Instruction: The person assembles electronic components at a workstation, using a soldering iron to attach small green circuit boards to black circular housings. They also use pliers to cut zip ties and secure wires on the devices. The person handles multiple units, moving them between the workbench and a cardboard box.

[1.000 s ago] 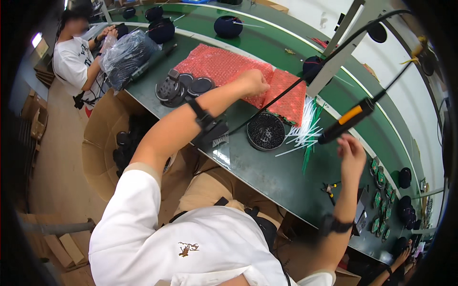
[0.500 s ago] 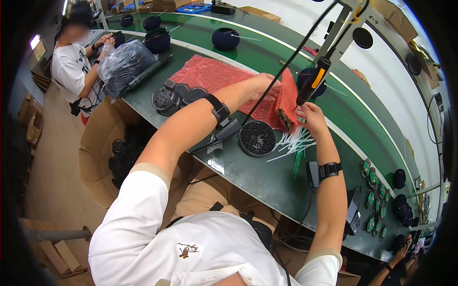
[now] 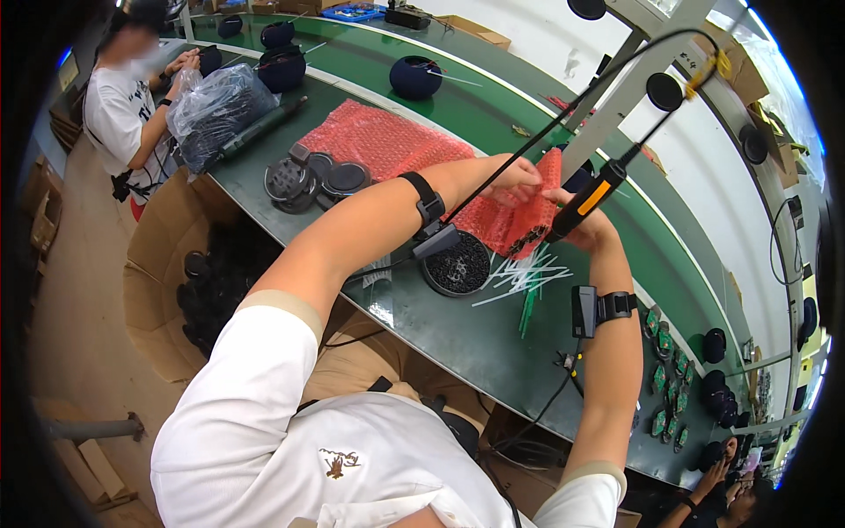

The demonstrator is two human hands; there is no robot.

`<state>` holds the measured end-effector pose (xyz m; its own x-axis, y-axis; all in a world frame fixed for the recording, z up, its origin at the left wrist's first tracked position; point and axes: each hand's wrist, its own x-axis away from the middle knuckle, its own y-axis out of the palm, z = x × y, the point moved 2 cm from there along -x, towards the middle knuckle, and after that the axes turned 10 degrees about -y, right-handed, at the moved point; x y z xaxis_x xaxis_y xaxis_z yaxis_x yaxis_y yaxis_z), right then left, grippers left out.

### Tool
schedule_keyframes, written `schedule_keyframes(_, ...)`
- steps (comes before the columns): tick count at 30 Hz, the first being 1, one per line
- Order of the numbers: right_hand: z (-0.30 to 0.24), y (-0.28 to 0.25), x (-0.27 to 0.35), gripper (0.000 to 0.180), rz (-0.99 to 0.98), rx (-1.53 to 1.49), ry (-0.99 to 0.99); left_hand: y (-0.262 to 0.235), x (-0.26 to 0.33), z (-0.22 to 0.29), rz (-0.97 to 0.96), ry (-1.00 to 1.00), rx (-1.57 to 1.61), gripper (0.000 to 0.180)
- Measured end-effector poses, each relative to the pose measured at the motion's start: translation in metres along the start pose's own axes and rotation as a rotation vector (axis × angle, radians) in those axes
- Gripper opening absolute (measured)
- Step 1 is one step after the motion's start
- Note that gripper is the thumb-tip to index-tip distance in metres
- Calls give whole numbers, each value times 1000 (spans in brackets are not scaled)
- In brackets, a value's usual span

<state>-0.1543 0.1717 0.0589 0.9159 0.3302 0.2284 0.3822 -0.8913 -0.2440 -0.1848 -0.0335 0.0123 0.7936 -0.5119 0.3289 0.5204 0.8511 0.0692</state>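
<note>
Your left hand reaches across the bench and its fingers pinch the upper edge of the red bubble wrap sheet. Your right hand sits just beside it, closed around the orange-and-black electric screwdriver, which hangs tilted from a black cable running up to the overhead frame. The two hands almost touch over the folded right end of the wrap. Both wrists wear black straps with small devices.

Just below your hands, a round black speaker grille lies flat on the green surface, under your left forearm. To its right, a loose bundle of white cable ties fans out, with a few green ones beside them. Further left along the bench, a stack of round black parts rests near the wrap's lower edge. A clear plastic bag full of dark parts sits at the far left end, in front of another person in a white shirt. A cardboard box holding dark round pieces stands on the floor by your left side.
</note>
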Motion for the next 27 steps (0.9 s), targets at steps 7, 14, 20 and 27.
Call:
schedule_keyframes(7, -18, -25, -9, 20, 163, 18, -161, -7, -3, -21, -64, -97, 195, 68)
schedule_keyframes(14, -25, 13, 1, 23, -27, -248, -279, -44, 26, 7, -228, 151, 697, 36)
schedule_keyframes(20, 10, 12, -52, 20, 94, 326, -435, -92, 71, 25, 549, 104, 87, 33)
schedule_keyframes(27, -7, 72, -66, 62, -225, 191, -342, -157, 87, 4, 513, 8, 307, 33)
